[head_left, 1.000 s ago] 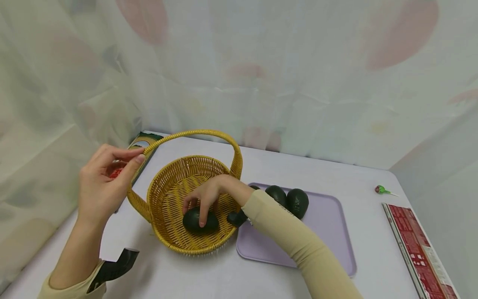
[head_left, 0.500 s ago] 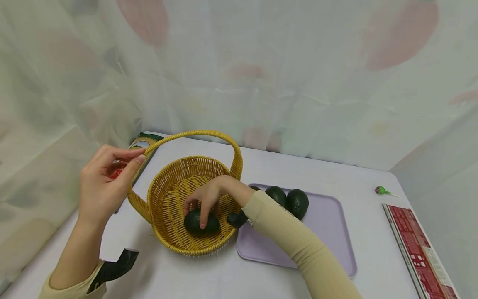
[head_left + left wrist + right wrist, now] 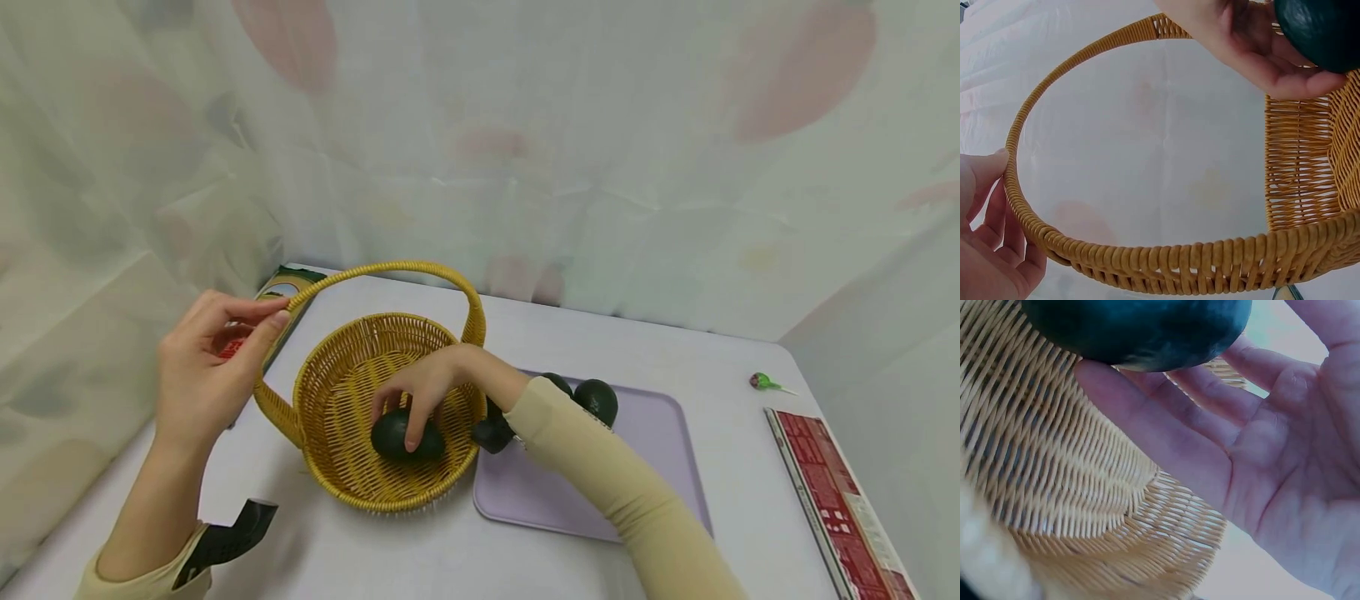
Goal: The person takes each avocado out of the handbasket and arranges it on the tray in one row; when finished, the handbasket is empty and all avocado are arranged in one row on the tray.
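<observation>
My left hand (image 3: 206, 367) pinches the arched handle (image 3: 390, 267) of a yellow woven basket (image 3: 330, 417) between thumb and fingers, on the handle's left side. Inside the basket, my right hand (image 3: 427, 383) holds a dark green avocado (image 3: 388, 435) from above, thumb on its near side and fingers on the far side. The right wrist view shows the avocado (image 3: 1141, 328) at the fingertips, over the wicker weave. Two more avocados, one (image 3: 596, 402) in plain sight and another (image 3: 557, 382) partly hidden by the right sleeve, lie on a lilac tray (image 3: 652, 458).
The tray stands just right of the basket, under the right forearm. At the far right lie a lollipop (image 3: 761, 382) and a flat red box (image 3: 832, 500). A green and yellow package (image 3: 281, 287) lies behind the left hand. A curtain (image 3: 525, 167) hangs behind the table.
My right hand and the avocado have shifted slightly to the right inside the basket. The right wrist now covers more of the tray's avocados. My left hand stays on the handle.
</observation>
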The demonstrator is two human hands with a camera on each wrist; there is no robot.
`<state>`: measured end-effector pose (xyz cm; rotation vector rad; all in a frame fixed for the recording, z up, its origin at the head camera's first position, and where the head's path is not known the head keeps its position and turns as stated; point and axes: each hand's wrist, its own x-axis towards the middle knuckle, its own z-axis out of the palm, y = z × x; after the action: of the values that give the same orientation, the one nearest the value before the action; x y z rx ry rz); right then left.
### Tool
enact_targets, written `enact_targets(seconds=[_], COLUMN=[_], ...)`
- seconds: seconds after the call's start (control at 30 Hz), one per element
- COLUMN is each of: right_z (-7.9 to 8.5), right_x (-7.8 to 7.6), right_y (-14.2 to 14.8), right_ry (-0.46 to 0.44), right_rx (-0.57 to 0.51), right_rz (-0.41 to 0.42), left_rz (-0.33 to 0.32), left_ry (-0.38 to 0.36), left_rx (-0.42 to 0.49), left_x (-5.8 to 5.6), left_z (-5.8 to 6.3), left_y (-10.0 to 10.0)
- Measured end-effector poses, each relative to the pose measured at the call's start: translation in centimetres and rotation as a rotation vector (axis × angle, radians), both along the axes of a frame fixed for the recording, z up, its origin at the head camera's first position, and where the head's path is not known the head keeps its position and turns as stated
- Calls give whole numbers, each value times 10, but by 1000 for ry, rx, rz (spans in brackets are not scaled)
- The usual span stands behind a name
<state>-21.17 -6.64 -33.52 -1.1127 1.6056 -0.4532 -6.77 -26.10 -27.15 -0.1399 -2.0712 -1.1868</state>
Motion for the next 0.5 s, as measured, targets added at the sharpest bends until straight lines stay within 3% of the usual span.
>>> enact_targets(seconds=[0.33, 0.5], right_z=[18, 21], right_x=[-6, -10], right_y=[24, 37], right_ry=[35, 102], right_rx=[-67, -153], right_rz=[23, 55], left_rz=[-4, -9], left_ry=[14, 15], left_rx=[4, 3], left_x=[-1, -3], left_z=[-2, -2], left_y=[-1, -1])
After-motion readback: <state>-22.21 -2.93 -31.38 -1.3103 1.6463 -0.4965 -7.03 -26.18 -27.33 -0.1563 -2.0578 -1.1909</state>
